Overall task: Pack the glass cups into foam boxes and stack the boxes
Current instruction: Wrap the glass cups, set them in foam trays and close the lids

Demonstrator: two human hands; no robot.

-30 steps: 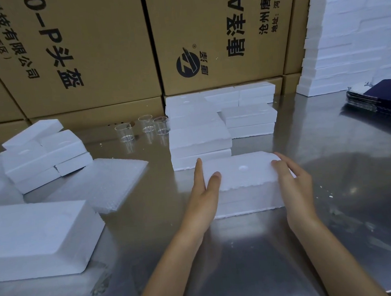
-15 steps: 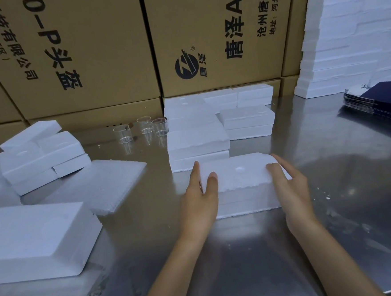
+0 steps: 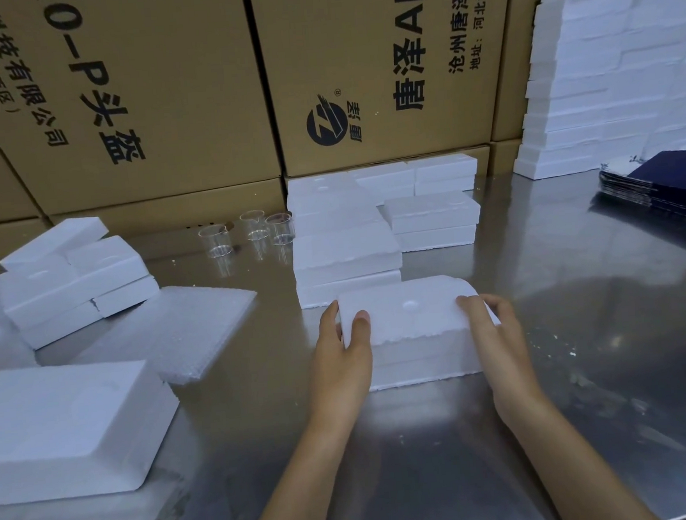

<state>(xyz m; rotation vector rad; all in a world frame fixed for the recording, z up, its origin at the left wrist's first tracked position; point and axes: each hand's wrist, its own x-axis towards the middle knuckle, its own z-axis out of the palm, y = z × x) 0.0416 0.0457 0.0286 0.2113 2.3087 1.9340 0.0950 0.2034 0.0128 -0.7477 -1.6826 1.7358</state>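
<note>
While resting on the steel table [image 3: 578,284] before the stack, closed foam box [image 3: 411,328]: left hand [image 3: 342,353] and right hand [image 3: 497,338] clasp its ends, fingers curled over the lid. Likely light, crumbly; grip ends gently.

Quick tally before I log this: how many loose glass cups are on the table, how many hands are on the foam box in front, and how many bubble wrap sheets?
Glass cups: 3
Hands on the foam box: 2, left hand, right hand
Bubble wrap sheets: 1
Total: 6
</note>
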